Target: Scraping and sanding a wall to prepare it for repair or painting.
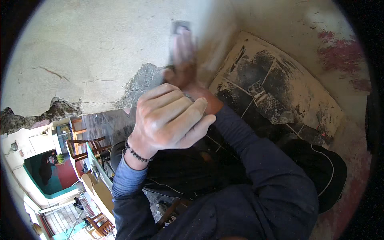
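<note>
Curled fingers and a beaded bracelet mark my left hand [171,120], raised in front of the lower wall. Its palm faces away, and nothing shows between its fingers. Beyond it, my right hand [184,57] is blurred and lies stretched over a dark flat tool [180,24] at the wall. The tool's dark edges show past the fingertips and beside the thumb; blur and the hand hide its exact kind. Pale plaster covers the wall [105,45], with a rough grey patch [144,81] just left of my right hand.
Right of my hands, dark floor tiles [255,72] carry pale dust and a dusty flat piece [270,105]. Broken plaster [60,108] edges the wall at left. Wooden chairs [90,147] and a cardboard box [102,195] stand farther off. A red-stained wall [342,54] rises at right.
</note>
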### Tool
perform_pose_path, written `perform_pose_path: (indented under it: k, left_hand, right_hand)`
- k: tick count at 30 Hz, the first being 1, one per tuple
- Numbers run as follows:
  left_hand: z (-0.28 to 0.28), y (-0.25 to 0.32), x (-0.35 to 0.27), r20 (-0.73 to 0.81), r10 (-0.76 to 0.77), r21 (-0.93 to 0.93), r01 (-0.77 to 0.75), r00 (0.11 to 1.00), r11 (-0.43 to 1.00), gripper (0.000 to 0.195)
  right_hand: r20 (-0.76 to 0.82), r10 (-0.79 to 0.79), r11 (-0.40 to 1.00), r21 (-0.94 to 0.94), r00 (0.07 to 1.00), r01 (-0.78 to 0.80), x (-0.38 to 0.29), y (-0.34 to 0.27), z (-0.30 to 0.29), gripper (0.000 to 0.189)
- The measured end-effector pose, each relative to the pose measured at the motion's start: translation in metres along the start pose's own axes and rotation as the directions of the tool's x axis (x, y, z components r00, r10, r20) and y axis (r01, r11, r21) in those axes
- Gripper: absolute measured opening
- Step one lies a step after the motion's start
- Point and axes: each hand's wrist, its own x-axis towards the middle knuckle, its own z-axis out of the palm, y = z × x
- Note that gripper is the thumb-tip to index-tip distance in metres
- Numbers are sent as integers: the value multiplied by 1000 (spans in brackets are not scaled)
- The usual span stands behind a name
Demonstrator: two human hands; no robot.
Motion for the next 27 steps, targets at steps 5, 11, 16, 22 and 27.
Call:
perform_pose_path:
  k: [5,11,16,22,27]
  left_hand:
    - [2,-9,-3,67,-55,1,55,996,998,17]
    - [4,-7,-1,-7,16,-21,-17,1000,1000,18]
    - [0,-8,3,-18,1,-38,-2,1000,999,21]
    - [4,-11,10,17,-5,-43,6,1000,999,17]
    - [9,-17,11,4,14,-34,-13,1000,999,16]
  right_hand:
    - [0,469,872,-154,883,-464,-105,53,-20,85]
    - [127,839,525,67,529,-849,-77,10,-20,82]
    - [-20,169,981,99,985,-166,5,-44,2,78]
    - [16,-59,996,-71,998,60,-35,32,2,70]
    - [-51,713,700,-1,699,-714,-120,95,-23,78]
